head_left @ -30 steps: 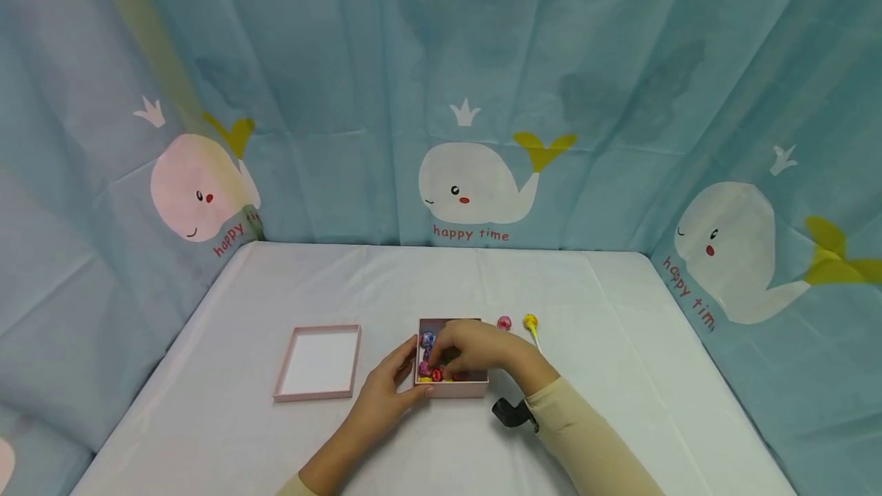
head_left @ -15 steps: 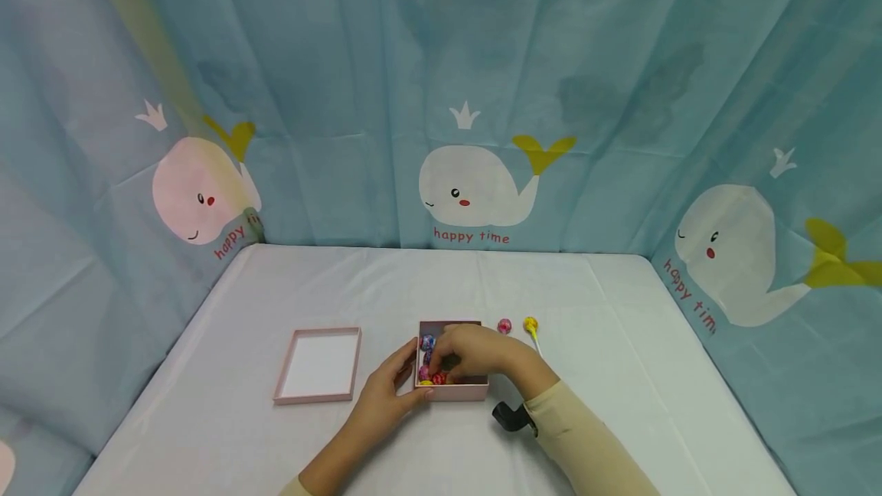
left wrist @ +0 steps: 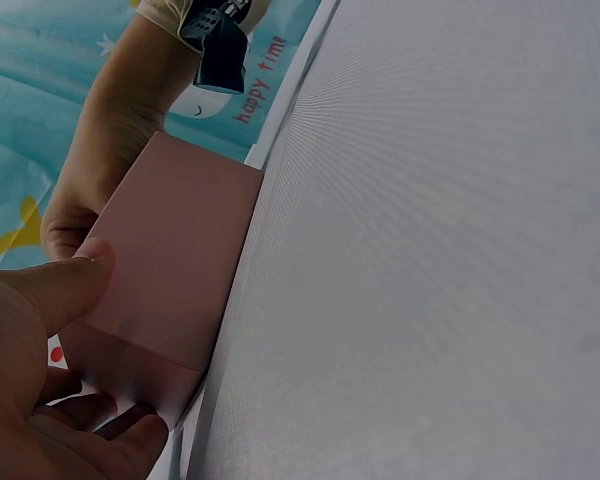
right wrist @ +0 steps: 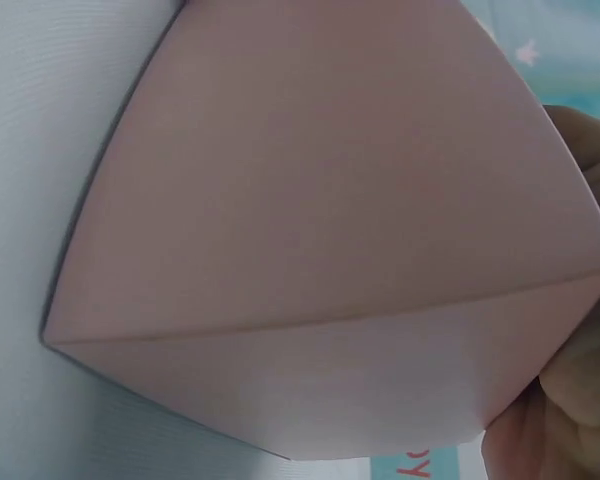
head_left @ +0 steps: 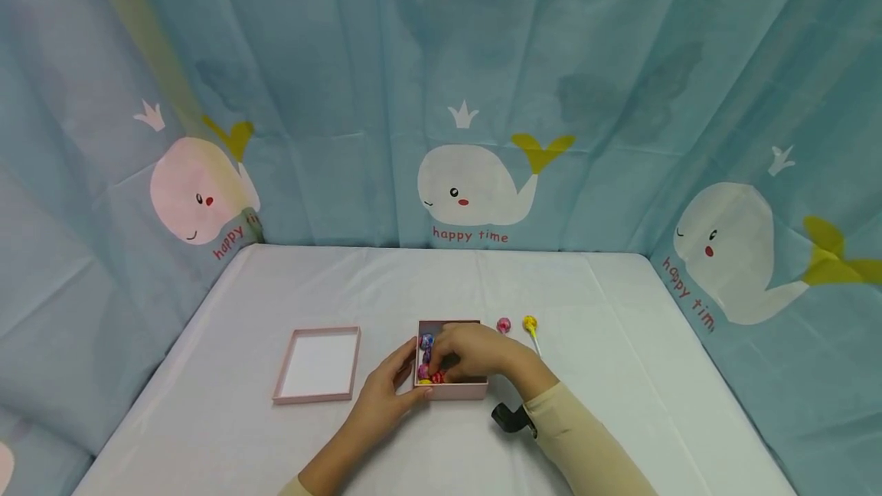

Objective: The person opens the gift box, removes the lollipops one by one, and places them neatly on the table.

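Pink box [head_left: 458,392] sits gripped at eight o'clock by a person's left hand [head_left: 381,402], while the right hand [head_left: 477,349] reaches among candies [head_left: 426,342] inside, any grip there hidden.

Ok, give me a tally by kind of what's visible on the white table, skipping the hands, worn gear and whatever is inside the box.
Box: 1
Lid: 1
Sweets: 2 (pink sweet, yellow sweet)
Total: 4
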A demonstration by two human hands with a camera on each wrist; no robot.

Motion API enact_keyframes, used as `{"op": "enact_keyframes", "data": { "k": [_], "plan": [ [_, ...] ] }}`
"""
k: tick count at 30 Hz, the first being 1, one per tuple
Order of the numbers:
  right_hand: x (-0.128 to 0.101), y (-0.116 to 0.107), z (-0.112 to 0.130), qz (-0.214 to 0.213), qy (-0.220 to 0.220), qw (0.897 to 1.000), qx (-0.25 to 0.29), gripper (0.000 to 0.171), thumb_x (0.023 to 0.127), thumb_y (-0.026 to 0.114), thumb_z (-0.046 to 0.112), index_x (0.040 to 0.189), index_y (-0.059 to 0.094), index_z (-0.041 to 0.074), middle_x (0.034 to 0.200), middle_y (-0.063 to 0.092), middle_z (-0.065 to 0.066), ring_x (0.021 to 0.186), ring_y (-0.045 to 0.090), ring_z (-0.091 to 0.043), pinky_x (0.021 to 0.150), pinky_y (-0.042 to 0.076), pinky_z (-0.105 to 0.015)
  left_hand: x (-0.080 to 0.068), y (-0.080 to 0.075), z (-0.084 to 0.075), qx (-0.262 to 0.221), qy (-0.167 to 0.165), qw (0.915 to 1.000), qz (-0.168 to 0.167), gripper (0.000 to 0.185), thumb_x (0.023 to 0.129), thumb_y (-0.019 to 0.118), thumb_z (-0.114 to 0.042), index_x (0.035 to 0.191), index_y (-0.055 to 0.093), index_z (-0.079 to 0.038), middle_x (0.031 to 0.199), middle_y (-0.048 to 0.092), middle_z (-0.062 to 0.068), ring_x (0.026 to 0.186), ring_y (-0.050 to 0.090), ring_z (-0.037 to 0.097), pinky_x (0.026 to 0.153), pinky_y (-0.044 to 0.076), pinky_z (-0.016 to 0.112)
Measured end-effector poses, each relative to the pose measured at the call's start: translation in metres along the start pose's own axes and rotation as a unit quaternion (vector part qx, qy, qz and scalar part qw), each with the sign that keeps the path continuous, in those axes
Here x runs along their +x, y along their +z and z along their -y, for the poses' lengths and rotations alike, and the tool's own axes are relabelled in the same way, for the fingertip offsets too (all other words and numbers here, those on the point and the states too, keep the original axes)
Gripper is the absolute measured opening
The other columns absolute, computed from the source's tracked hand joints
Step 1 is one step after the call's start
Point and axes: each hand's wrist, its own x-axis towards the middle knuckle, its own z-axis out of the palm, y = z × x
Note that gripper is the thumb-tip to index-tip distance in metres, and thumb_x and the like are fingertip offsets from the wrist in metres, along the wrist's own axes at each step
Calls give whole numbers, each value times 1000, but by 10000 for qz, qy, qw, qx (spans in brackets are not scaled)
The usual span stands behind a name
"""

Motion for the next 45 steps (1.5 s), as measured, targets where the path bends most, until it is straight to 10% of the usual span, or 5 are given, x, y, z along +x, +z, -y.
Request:
{"op": "enact_keyframes", "data": {
  "k": [18,45],
  "plan": [
    [-3,-7,0,-243,299,9963,770,24,91,79,18,112,77,29,108,65,19,107,55,0,98,53,-21,1,0,2,-88,14,10000,-22,91,82,87,-13,158,39,-11,163,38,9,148,41,28,117,41,30],
    [-4,-10,1,-656,362,9929,924,28,94,76,17,122,73,18,118,68,10,110,58,-11,99,55,-27,1,2,3,-158,133,9998,-72,88,83,86,-12,158,40,-10,163,38,13,147,42,34,117,42,38]
  ]
}}
